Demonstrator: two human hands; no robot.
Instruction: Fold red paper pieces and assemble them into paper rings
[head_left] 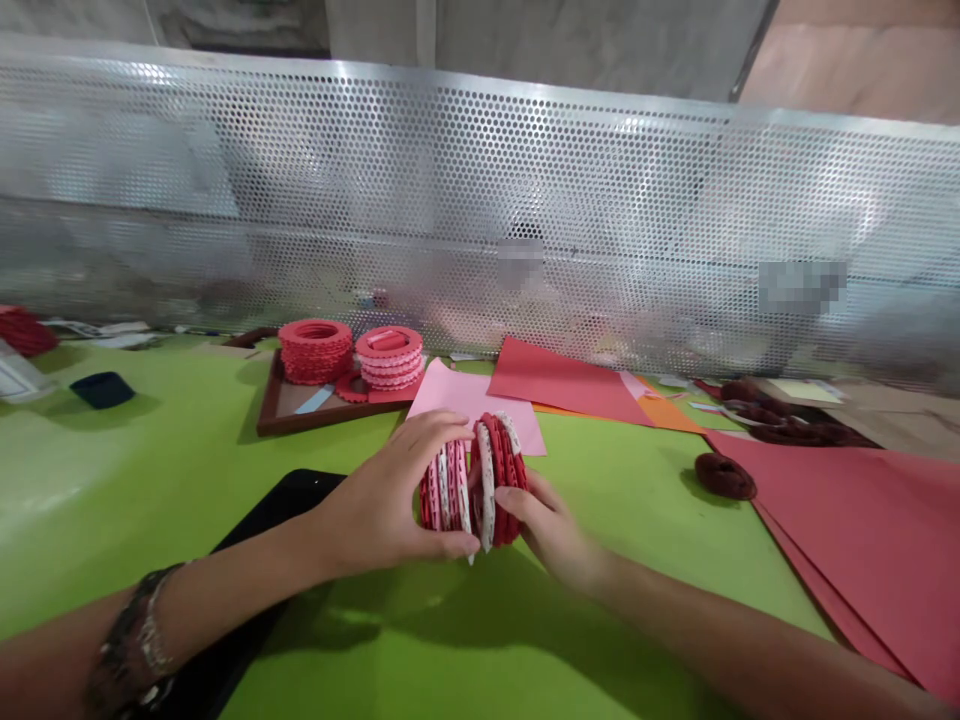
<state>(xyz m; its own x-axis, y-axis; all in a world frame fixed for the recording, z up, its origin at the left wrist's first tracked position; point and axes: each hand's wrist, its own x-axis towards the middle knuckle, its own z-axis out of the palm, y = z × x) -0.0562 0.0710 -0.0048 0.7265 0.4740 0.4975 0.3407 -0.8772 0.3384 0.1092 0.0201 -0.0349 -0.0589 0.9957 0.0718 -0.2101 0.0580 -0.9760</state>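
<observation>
- The left hand clasps pink, white and red rings on edge between thumb and fingers, above the middle of the bench.
- The right hand pinches red and white rings just beside them.
- Near the bench's far edge, a brown tray bears two ring stacks.

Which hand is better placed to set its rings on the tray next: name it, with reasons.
Probably the left hand: it holds rings nearer the tray; the right hand, also holding rings, is farther away.
</observation>
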